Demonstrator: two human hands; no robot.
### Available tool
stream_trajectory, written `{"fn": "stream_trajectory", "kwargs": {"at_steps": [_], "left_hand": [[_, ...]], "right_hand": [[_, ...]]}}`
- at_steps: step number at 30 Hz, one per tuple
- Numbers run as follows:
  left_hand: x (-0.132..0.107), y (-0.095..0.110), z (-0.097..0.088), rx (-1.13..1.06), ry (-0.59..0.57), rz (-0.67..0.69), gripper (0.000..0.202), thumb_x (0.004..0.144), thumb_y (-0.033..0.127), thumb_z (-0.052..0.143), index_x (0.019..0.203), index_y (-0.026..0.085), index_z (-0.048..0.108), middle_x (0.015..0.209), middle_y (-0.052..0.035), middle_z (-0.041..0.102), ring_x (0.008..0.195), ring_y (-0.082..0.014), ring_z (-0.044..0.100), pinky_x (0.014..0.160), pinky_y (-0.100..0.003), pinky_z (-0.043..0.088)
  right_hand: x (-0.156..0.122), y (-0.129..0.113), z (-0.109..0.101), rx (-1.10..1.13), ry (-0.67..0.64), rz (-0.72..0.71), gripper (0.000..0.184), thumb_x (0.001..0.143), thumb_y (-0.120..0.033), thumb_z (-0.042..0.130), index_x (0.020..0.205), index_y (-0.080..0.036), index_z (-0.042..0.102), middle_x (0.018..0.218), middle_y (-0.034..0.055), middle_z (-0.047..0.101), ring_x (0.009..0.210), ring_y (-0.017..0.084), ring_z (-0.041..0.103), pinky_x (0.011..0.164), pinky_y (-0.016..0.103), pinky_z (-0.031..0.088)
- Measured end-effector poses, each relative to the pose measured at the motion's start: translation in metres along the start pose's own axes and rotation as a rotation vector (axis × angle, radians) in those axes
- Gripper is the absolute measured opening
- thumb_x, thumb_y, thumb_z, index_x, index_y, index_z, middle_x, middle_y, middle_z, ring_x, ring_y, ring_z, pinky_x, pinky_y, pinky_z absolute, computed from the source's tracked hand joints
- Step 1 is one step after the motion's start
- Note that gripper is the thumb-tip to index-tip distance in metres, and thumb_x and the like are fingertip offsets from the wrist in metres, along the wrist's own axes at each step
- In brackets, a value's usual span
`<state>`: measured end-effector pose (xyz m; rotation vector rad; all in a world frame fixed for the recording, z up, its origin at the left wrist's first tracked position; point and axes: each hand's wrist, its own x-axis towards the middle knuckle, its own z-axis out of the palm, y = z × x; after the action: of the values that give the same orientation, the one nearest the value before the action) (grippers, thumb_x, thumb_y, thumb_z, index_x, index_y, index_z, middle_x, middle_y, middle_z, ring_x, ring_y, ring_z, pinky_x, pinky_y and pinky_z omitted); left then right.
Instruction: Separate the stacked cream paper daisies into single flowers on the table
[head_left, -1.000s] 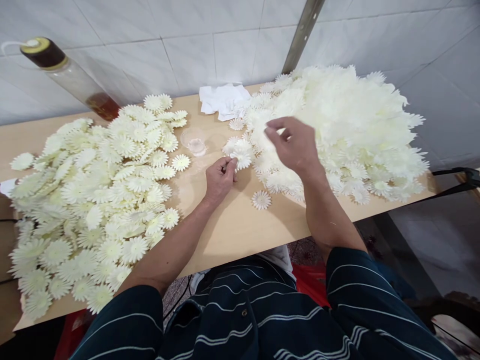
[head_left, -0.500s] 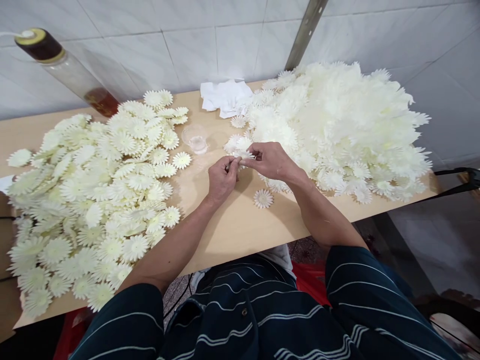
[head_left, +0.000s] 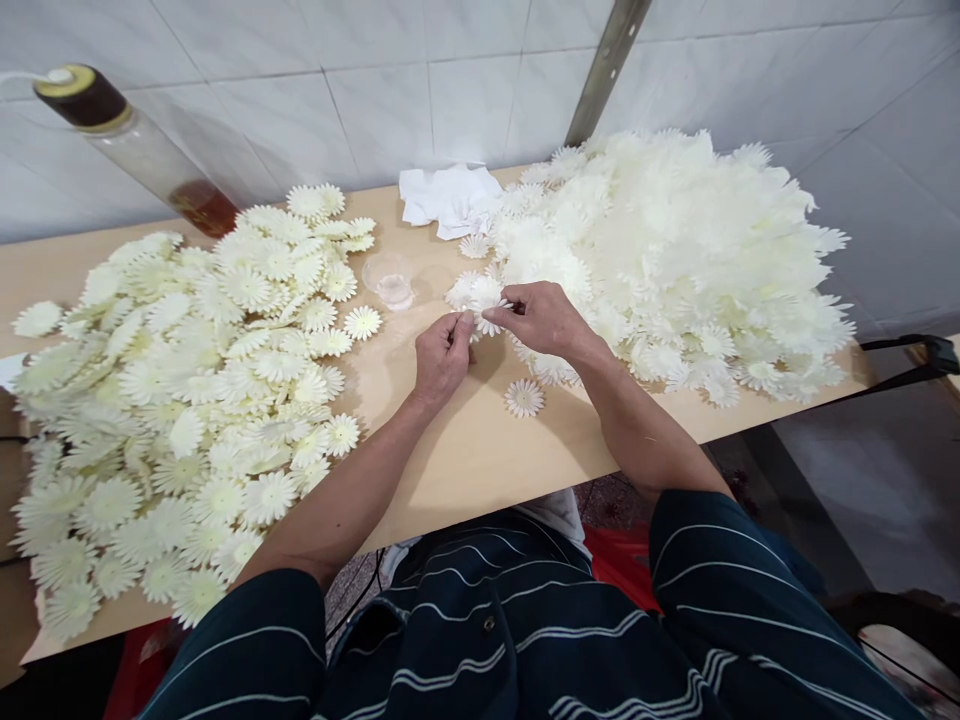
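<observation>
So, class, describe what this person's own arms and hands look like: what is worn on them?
The left hand and right hand are bare: no gloves, no ring or watch showing. Both forearms are uncovered. The left sleeve and right sleeve are short, dark with thin pale stripes, part of a shirt with a small button.

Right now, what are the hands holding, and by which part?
One white daisy-shaped flower, held between both hands: the left hand pinches its left petal edge and the right hand pinches its right petal edge.
</observation>
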<state>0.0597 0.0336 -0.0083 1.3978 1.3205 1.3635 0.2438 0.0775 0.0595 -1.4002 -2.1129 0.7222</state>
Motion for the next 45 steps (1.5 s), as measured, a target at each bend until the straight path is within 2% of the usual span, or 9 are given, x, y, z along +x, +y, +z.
{"fn": "stream_trajectory", "kwargs": {"at_steps": [6,10,13,16,21,27,32,37,45], "left_hand": [[0.0,0.001,-0.001,0.0,0.018,-0.035,0.059,0.107,0.076,0.059,0.087,0.022,0.074,0.052,0.0038,0.059,0.05,-0.0156,0.058,0.057,-0.029,0.049],[-0.001,0.001,-0.001,-0.012,0.022,-0.055,0.06,0.107,0.076,0.059,0.099,0.021,0.081,0.052,0.0031,0.062,0.049,-0.0163,0.059,0.06,-0.031,0.052],[0.0,0.0,-0.001,-0.014,0.031,-0.058,0.061,0.106,0.078,0.059,0.099,0.021,0.081,0.051,0.0034,0.061,0.05,-0.0166,0.06,0.06,-0.031,0.052],[0.0,-0.001,-0.001,-0.023,0.038,-0.054,0.062,0.105,0.079,0.059,0.093,0.021,0.078,0.05,0.0042,0.06,0.049,-0.0161,0.059,0.058,-0.03,0.049],[0.001,-0.003,0.0,-0.04,0.042,-0.041,0.06,0.105,0.078,0.06,0.08,0.023,0.068,0.049,0.0041,0.058,0.048,-0.0151,0.056,0.052,-0.028,0.043],[0.0,-0.004,0.0,-0.068,0.051,-0.053,0.061,0.105,0.079,0.06,0.079,0.023,0.066,0.05,0.0046,0.058,0.045,-0.0137,0.054,0.051,-0.028,0.044],[0.001,-0.004,0.0,-0.097,0.074,-0.073,0.068,0.104,0.085,0.056,0.096,0.021,0.079,0.05,0.0037,0.058,0.042,-0.0143,0.054,0.047,-0.028,0.043],[0.001,-0.003,-0.001,-0.133,0.064,-0.079,0.072,0.101,0.088,0.057,0.099,0.02,0.081,0.05,0.0031,0.059,0.042,-0.0147,0.055,0.045,-0.028,0.042],[0.002,-0.001,0.0,-0.115,0.076,-0.052,0.057,0.098,0.079,0.069,0.095,0.022,0.075,0.052,0.0051,0.058,0.043,-0.0125,0.054,0.045,-0.027,0.042]], "right_hand": [[0.0,-0.007,-0.002,-0.039,0.011,-0.01,0.046,0.1,-0.045,0.063,0.067,-0.024,0.039,0.061,-0.0031,0.039,0.067,0.015,0.038,0.068,0.034,0.031],[-0.001,-0.008,-0.002,-0.029,0.008,-0.039,0.052,0.108,-0.057,0.053,0.068,-0.024,0.042,0.061,-0.0018,0.042,0.068,0.016,0.042,0.07,0.034,0.033],[-0.002,-0.006,-0.001,0.012,0.045,-0.042,0.059,0.108,-0.067,0.049,0.069,-0.024,0.041,0.062,-0.0017,0.04,0.068,0.016,0.04,0.069,0.034,0.033],[-0.003,-0.004,0.0,0.094,0.05,-0.005,0.059,0.105,-0.068,0.056,0.069,-0.025,0.039,0.063,-0.0017,0.039,0.068,0.016,0.041,0.067,0.033,0.034],[-0.002,-0.004,0.001,0.223,-0.005,0.038,0.048,0.095,-0.058,0.069,0.07,-0.024,0.047,0.065,-0.0013,0.047,0.066,0.016,0.047,0.065,0.032,0.037],[-0.001,-0.004,0.001,0.201,0.002,0.006,0.064,0.086,-0.08,0.073,0.066,-0.022,0.055,0.062,-0.0019,0.047,0.068,0.015,0.041,0.065,0.033,0.034],[-0.004,-0.009,0.002,0.156,0.008,-0.006,0.075,0.09,-0.089,0.065,0.061,-0.023,0.045,0.061,-0.0021,0.041,0.066,0.014,0.037,0.063,0.033,0.03],[-0.005,-0.014,0.002,0.222,0.016,-0.029,0.079,0.092,-0.092,0.062,0.06,-0.024,0.036,0.062,-0.0035,0.029,0.065,0.013,0.03,0.063,0.033,0.026],[-0.001,-0.004,0.005,0.293,0.001,-0.01,0.052,0.087,-0.072,0.076,0.081,-0.022,0.065,0.073,0.0014,0.06,0.075,0.018,0.051,0.067,0.032,0.041]]}}
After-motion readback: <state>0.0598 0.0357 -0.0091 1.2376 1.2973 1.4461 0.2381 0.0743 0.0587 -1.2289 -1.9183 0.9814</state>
